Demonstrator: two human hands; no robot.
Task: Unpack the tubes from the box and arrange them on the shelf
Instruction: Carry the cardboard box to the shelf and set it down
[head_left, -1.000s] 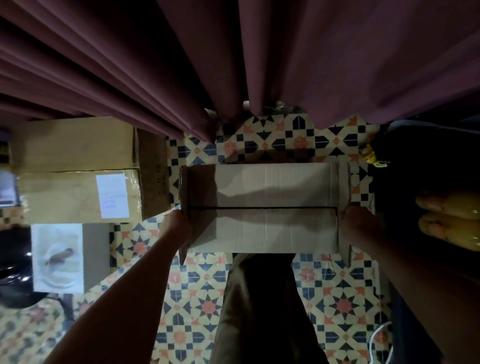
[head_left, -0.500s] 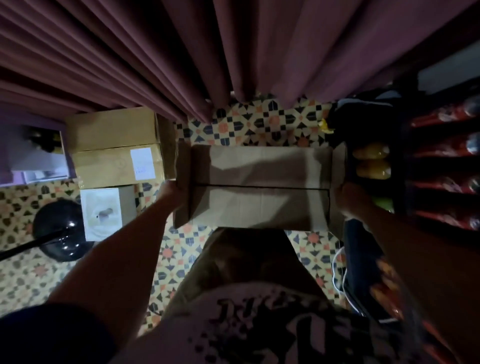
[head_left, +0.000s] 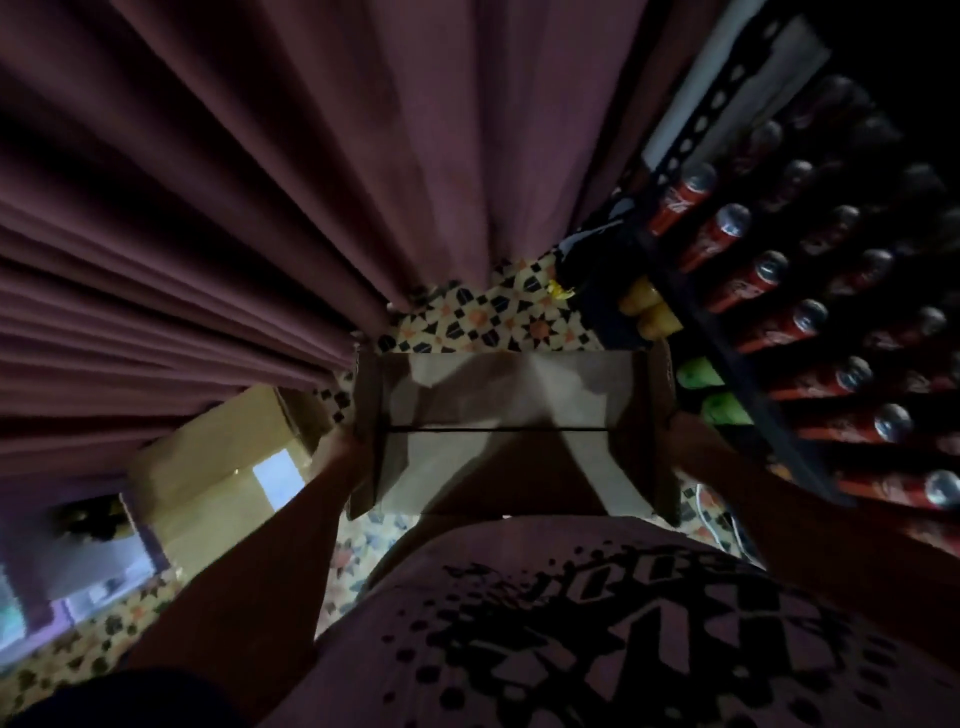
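A closed brown cardboard box (head_left: 509, 405) hangs in front of my chest, its top flaps meeting along a dark seam. My left hand (head_left: 337, 452) grips the box's left end and my right hand (head_left: 685, 436) grips its right end; the fingers of both are mostly hidden behind the box sides. No tubes from inside the box show. To the right stands a dark metal shelf (head_left: 727, 338) lined with rows of red tubes (head_left: 737, 283) with silver lids.
A maroon curtain (head_left: 260, 208) hangs ahead and left. Stacked cardboard boxes (head_left: 218, 478) sit on the patterned tile floor (head_left: 498, 317) at the left. Yellow (head_left: 649, 312) and green (head_left: 706, 389) items lie on the shelf's lower level near the box.
The box has risen from near the floor to chest height with both hands on its ends. The view has swung right and up, bringing the shelf of red tubes into sight.
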